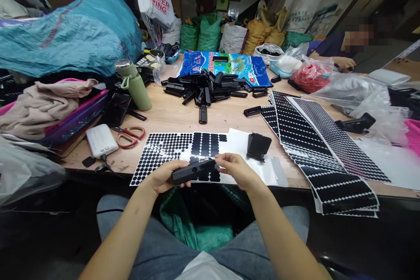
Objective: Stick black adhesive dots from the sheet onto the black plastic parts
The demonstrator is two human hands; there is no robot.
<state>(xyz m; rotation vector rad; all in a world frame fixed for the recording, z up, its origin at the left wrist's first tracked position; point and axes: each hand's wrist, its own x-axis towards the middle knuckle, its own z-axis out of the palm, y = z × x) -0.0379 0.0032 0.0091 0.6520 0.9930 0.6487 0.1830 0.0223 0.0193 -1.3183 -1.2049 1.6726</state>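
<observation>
In my left hand (166, 177) is an oblong black plastic part (193, 170) with a carbon-fibre-like texture and a small round spot, gripped at its left end. The thumb and fingers of my right hand (231, 168) are pinched together at the part's right end; whether a small sticker is between them I cannot tell. Beneath both hands lies a sheet of black stickers (167, 148), round ones at left and larger rounded ones (205, 140) in the middle. A black folding stand (258, 146) rests on white paper to the right of my right hand.
Similar black parts (210, 87) are heaped farther back, before a blue printed bag (197, 63). Long black sticker sheets (305, 140) overhang the table edge at right. Scissors (131, 137), a white power bank (101, 140) and a green bottle (136, 85) stand or lie left. Another person's hand (344, 63) is back right.
</observation>
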